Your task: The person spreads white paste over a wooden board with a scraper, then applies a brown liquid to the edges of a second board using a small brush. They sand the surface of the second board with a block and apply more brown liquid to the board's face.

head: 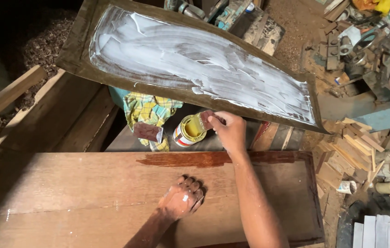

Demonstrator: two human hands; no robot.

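A long brown wooden panel (89,197) lies flat in front of me, with a wet, darker glossy strip (190,159) along its far edge. My left hand (182,197) rests on the panel as a closed fist, smeared with white. My right hand (228,131) reaches past the far edge and pinches a small reddish-brown pad (206,118) over an open round tin (189,130) of yellowish liquid.
A second wooden panel (195,64) smeared with white paste leans tilted behind the tin. A checked cloth (149,112) and a reddish scrap (148,132) lie left of the tin. Wood offcuts (356,147) and metal machine parts (369,46) crowd the right; planks (16,96) at left.
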